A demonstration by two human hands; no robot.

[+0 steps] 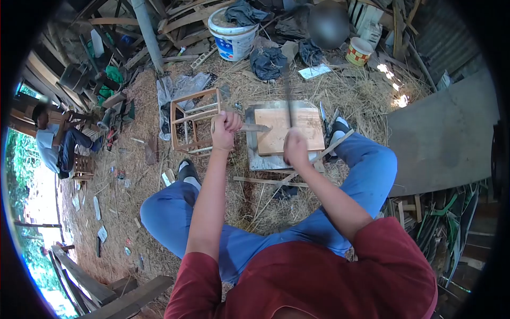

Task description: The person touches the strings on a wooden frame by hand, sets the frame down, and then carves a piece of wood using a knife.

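My left hand (226,127) is closed round one end of a wooden piece (256,128), whose other end lies over a light wooden board (308,119). The board rests on a larger, worn flat block (255,162) between my feet. Above the board's lower middle, my right hand (295,148) is blurred and closed round the handle of a long, dark, thin blade (289,98), which points away from me. The handle itself is hidden in the fist. A thin tool (323,111) lies by the board's right edge.
A wooden frame (195,122) stands left of the board. Beyond are a white bucket (232,40), black bags (269,64) and a smaller bucket (359,51). At right is a large flat sheet (441,138). A seated person (50,141) is at far left. Loose sticks (271,182) lie before me.
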